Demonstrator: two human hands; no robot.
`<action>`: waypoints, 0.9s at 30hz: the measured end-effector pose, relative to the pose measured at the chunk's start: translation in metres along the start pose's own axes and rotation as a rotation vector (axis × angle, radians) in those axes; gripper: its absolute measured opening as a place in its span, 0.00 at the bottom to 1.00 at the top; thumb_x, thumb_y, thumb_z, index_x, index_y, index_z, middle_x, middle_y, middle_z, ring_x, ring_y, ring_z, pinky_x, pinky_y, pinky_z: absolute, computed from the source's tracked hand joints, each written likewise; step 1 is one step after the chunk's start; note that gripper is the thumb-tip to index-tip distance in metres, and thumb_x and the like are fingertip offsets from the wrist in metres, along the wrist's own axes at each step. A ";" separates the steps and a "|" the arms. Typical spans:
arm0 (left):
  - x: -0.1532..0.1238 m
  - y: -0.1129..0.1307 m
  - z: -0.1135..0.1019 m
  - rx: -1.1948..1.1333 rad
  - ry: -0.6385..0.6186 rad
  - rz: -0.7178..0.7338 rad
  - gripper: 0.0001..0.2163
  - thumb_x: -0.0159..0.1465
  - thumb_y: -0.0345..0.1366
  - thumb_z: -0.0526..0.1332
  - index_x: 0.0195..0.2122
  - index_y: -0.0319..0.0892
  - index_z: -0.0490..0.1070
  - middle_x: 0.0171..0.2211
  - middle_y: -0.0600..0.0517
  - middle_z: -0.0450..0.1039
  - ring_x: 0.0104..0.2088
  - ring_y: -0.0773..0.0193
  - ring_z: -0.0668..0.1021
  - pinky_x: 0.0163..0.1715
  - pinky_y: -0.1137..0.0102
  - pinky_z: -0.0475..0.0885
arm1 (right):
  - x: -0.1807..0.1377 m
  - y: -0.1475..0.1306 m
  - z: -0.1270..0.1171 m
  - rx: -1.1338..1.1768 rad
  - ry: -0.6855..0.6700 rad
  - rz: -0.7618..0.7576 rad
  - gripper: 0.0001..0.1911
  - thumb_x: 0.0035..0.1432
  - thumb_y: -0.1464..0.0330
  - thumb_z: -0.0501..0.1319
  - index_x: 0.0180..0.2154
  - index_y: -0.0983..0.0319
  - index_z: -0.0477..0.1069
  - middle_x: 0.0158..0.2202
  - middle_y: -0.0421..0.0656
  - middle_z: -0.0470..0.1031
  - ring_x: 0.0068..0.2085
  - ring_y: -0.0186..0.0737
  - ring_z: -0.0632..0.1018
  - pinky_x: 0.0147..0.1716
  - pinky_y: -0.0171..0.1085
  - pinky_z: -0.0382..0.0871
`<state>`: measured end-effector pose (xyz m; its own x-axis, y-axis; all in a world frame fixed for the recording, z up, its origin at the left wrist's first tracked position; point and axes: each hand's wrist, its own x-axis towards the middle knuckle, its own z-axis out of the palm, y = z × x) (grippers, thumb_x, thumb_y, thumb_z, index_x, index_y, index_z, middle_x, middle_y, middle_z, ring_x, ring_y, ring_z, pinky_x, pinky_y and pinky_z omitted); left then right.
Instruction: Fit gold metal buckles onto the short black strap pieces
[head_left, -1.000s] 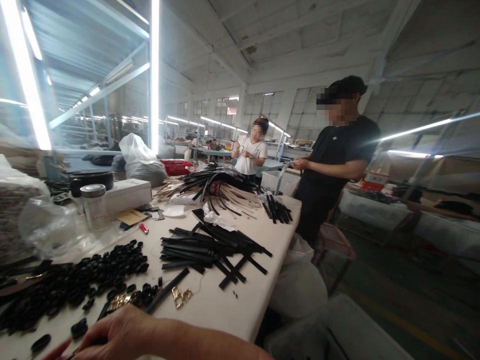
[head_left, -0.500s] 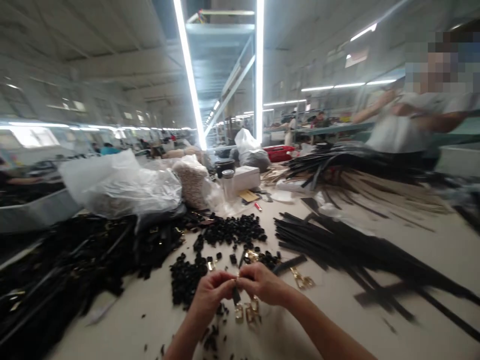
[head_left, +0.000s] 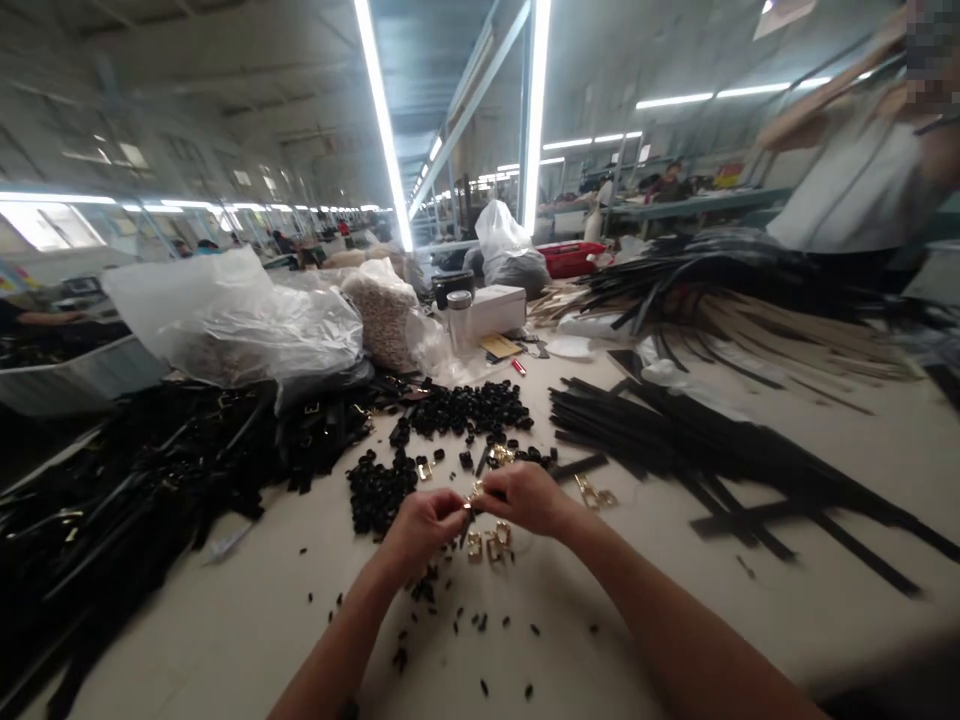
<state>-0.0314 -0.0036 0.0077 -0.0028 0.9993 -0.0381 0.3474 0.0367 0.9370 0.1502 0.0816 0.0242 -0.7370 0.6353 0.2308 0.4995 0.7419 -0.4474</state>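
My left hand (head_left: 424,522) and my right hand (head_left: 525,498) meet over the middle of the table, fingers pinched together. Between their fingertips is a gold buckle (head_left: 474,490) with a short dark strap (head_left: 466,528) hanging below it. My fingers partly cover both, so how they join is hidden. Just below lie several loose gold buckles (head_left: 493,545). A heap of small black loops (head_left: 381,492) is left of my left hand, and another heap of black loops (head_left: 480,408) lies beyond my hands. More gold buckles (head_left: 595,493) rest right of my right hand.
Black straps with buckles (head_left: 180,460) are piled at left, long black strips (head_left: 720,470) at right. Behind stand plastic bags (head_left: 262,325), a lidded jar (head_left: 460,318) and a white box (head_left: 495,309). Small black bits (head_left: 480,622) dot the near table. A person (head_left: 847,180) stands at far right.
The camera has tipped downward, so the table and my hands sit higher in view. My hands stay together at the buckle and strap. The person at right has raised an arm.
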 end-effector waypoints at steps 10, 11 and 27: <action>0.011 -0.001 0.008 -0.386 0.221 -0.094 0.12 0.50 0.42 0.66 0.27 0.38 0.73 0.21 0.53 0.72 0.21 0.68 0.72 0.23 0.74 0.68 | 0.004 -0.001 0.000 0.013 0.353 -0.055 0.09 0.58 0.67 0.61 0.28 0.63 0.72 0.31 0.42 0.74 0.33 0.34 0.71 0.36 0.34 0.61; 0.011 0.000 0.008 -0.431 0.244 -0.101 0.12 0.49 0.43 0.67 0.28 0.38 0.74 0.22 0.53 0.72 0.21 0.69 0.72 0.23 0.74 0.68 | 0.003 -0.001 0.002 0.055 0.262 -0.034 0.08 0.57 0.66 0.62 0.27 0.63 0.73 0.29 0.41 0.74 0.31 0.33 0.71 0.33 0.33 0.60; 0.013 -0.007 0.027 -0.530 0.293 -0.027 0.16 0.51 0.45 0.70 0.33 0.37 0.76 0.23 0.52 0.73 0.22 0.69 0.73 0.25 0.74 0.70 | 0.007 -0.011 0.043 0.926 0.192 0.094 0.18 0.58 0.56 0.60 0.41 0.64 0.75 0.32 0.41 0.75 0.31 0.33 0.74 0.32 0.32 0.68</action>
<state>-0.0090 0.0087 -0.0089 -0.2891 0.9566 -0.0373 -0.1701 -0.0130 0.9853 0.1199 0.0687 -0.0070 -0.5836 0.7693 0.2600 -0.0673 0.2733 -0.9596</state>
